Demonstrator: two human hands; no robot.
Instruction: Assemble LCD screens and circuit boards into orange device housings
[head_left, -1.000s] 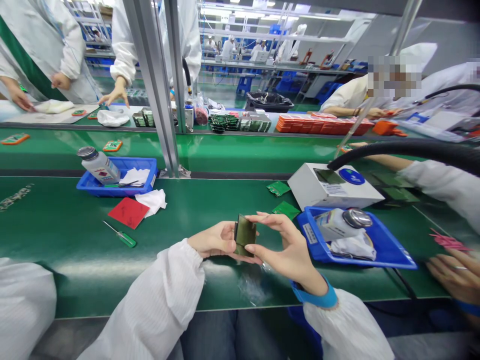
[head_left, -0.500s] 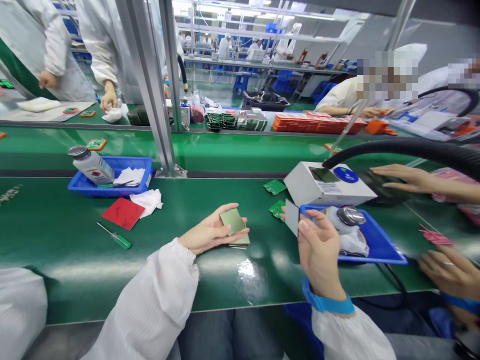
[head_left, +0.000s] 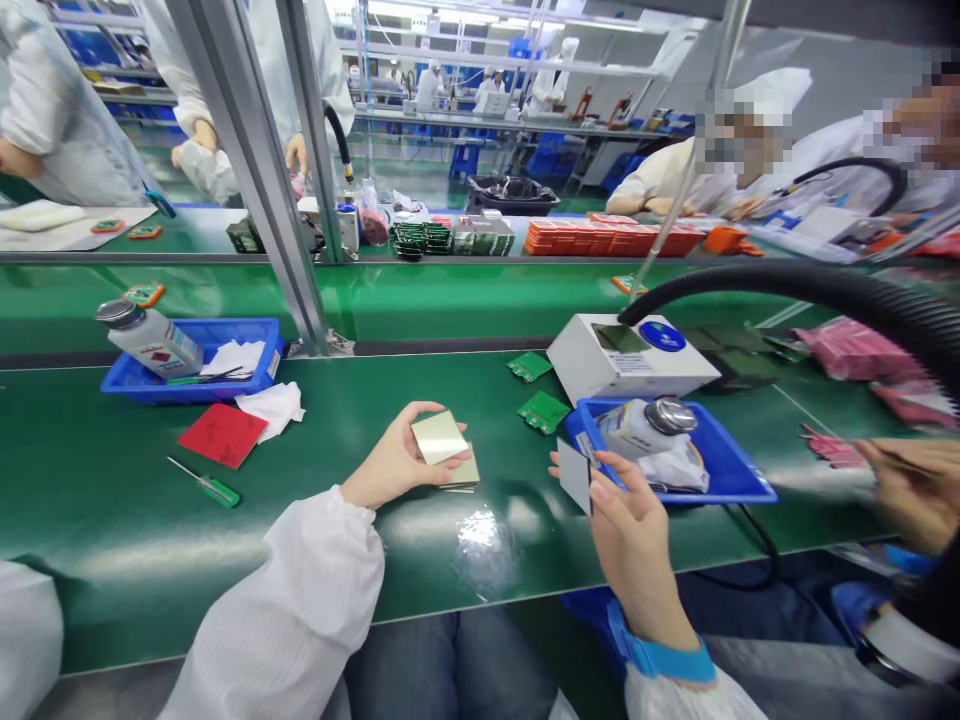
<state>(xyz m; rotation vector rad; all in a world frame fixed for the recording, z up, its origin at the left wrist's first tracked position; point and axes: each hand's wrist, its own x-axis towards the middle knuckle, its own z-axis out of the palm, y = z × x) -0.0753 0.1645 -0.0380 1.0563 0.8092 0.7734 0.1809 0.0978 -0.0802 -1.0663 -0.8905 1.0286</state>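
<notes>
My left hand (head_left: pixel 386 455) is closed on a thin, shiny, pale gold-green square plate (head_left: pixel 439 437), gripping it by the edges. Under that plate lies a small stack of similar plates (head_left: pixel 466 472) on the green bench. With its fingers closed, my right hand (head_left: pixel 634 525) holds up a grey square plate (head_left: pixel 575 476) with a dark edge, steeply tilted, in front of a blue tray (head_left: pixel 727 470). Two green circuit boards (head_left: pixel 543 411) lie beyond my right hand. A blue band (head_left: pixel 667 660) circles my right wrist.
A metal-capped bottle (head_left: pixel 637 428) and white cloth sit in the right tray, before a white box (head_left: pixel 626 360) with a black hose. At left are another blue tray (head_left: pixel 187 390), a red sheet (head_left: pixel 223 436) and a green screwdriver (head_left: pixel 214 488). A co-worker's hand (head_left: pixel 911 485) is at right.
The view has swung slightly right. My left hand now grips its plate more upright and clear of the palm. The grey plate has come slightly down. A co-worker's hand has left the white box area.
</notes>
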